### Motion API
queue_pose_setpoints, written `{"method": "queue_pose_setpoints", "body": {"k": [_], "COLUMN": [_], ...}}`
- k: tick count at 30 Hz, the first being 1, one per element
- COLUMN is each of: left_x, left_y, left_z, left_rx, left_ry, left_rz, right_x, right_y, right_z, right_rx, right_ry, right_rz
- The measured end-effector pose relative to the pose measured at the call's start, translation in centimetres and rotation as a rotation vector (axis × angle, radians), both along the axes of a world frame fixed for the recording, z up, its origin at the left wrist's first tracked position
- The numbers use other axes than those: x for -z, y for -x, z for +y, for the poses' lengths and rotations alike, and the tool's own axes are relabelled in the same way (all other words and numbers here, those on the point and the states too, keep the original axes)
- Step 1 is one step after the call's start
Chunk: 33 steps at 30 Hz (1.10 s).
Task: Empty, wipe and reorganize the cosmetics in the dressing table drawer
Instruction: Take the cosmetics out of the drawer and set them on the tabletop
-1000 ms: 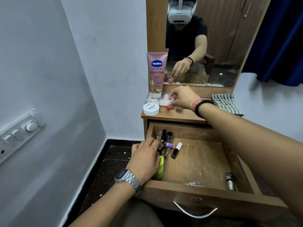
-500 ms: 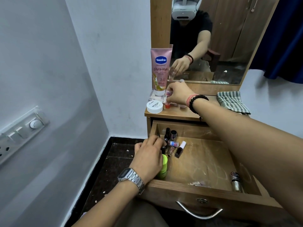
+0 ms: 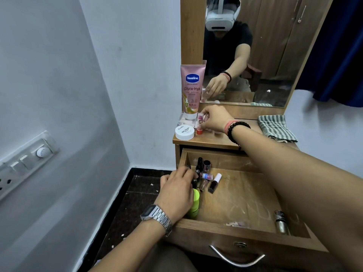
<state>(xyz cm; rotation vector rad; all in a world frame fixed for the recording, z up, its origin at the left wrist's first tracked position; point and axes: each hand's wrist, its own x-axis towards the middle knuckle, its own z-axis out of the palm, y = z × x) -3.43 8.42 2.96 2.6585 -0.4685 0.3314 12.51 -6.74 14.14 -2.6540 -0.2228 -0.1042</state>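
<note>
The wooden drawer (image 3: pixel 231 227) stands pulled open. In its back left corner lies a cluster of small nail polish bottles (image 3: pixel 213 183). My left hand (image 3: pixel 176 193) is over that corner, its fingers curled round a small dark bottle (image 3: pixel 197 171), and a green bottle (image 3: pixel 194 203) lies under the palm. A silver tube (image 3: pixel 280 222) lies at the drawer's right side. On the tabletop my right hand (image 3: pixel 215 118) pinches a small red and pink tube (image 3: pixel 200 125), which stands upright beside a clear box (image 3: pixel 185 121).
A pink Vaseline tube (image 3: pixel 192 89) stands on the clear box against the mirror frame. In front of it sits a white round jar (image 3: pixel 184 132). A striped cloth (image 3: pixel 277 128) lies at the tabletop's right. A wall with a switch panel (image 3: pixel 25 160) is close on the left.
My right hand has brought the red and pink tube from a tilt above the tabletop down to stand upright by the clear box. My left hand has stayed over the bottles.
</note>
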Motion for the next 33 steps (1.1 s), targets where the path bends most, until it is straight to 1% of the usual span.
{"method": "queue_pose_setpoints", "body": {"k": [2, 4, 6, 7, 8, 9, 10, 11, 12, 13, 14, 16, 19, 22, 25, 27, 30, 33], "left_x": [-0.1, -0.3, -0.4, -0.5, -0.5, -0.5, -0.5, -0.6, -0.6, -0.6, -0.7, -0.7, -0.9, -1.1, -1.3, -1.3, -1.4, -1.4], "left_y": [0.0, 0.0, -0.1, -0.1, -0.1, -0.1, -0.1, -0.2, -0.2, -0.1, -0.1, -0.1, 0.2, 0.4, 0.5, 0.6, 0.6, 0.6], "left_z": [0.0, 0.0, 0.1, 0.1, 0.2, 0.2, 0.3, 0.3, 0.4, 0.4, 0.5, 0.7, 0.7, 0.5, 0.5, 0.5, 0.5, 0.5], "left_rx": [-0.016, -0.044, -0.086, -0.107, -0.129, -0.147, -0.163, -0.177, -0.189, -0.2, -0.206, -0.214, -0.22, -0.212, -0.211, -0.217, -0.224, -0.22], "left_ry": [0.009, 0.029, 0.06, 0.081, 0.106, 0.128, 0.145, 0.161, 0.175, 0.191, 0.206, 0.229, 0.246, 0.231, 0.222, 0.228, 0.228, 0.231], "left_rz": [0.003, 0.014, 0.033, 0.05, 0.067, 0.081, 0.092, 0.099, 0.104, 0.107, 0.104, 0.079, 0.022, 0.008, 0.015, 0.018, 0.027, 0.029], "right_x": [0.1, 0.0, 0.3, 0.6, 1.1, 1.7, 2.4, 3.2, 4.1, 4.9, 5.8, 7.3, 8.6, 9.0, 9.0, 8.4, 6.2, 3.5], "right_y": [0.2, 1.3, 3.5, 4.9, 6.4, 7.9, 9.6, 11.0, 12.3, 13.4, 14.2, 15.4, 16.2, 16.5, 16.7, 16.8, 16.7, 15.8], "right_z": [-0.6, -1.4, -2.1, -2.4, -2.5, -2.5, -2.4, -2.3, -2.0, -1.7, -1.3, -0.5, 0.2, 0.7, 0.4, -0.3, -1.9, -4.4], "right_rx": [0.067, 0.158, 0.148, 0.084, -0.011, -0.119, -0.221, -0.306, -0.378, -0.439, -0.485, -0.519, -0.487, -0.462, -0.455, -0.43, -0.327, -0.178], "right_ry": [-0.034, -0.049, -0.067, -0.082, -0.088, -0.084, -0.073, -0.041, 0.014, 0.079, 0.139, 0.243, 0.303, 0.298, 0.249, 0.183, 0.06, -0.139], "right_rz": [-0.07, -0.221, -0.331, -0.326, -0.28, -0.193, -0.067, 0.059, 0.147, 0.181, 0.169, 0.071, -0.044, -0.051, -0.057, -0.043, -0.036, -0.061]}}
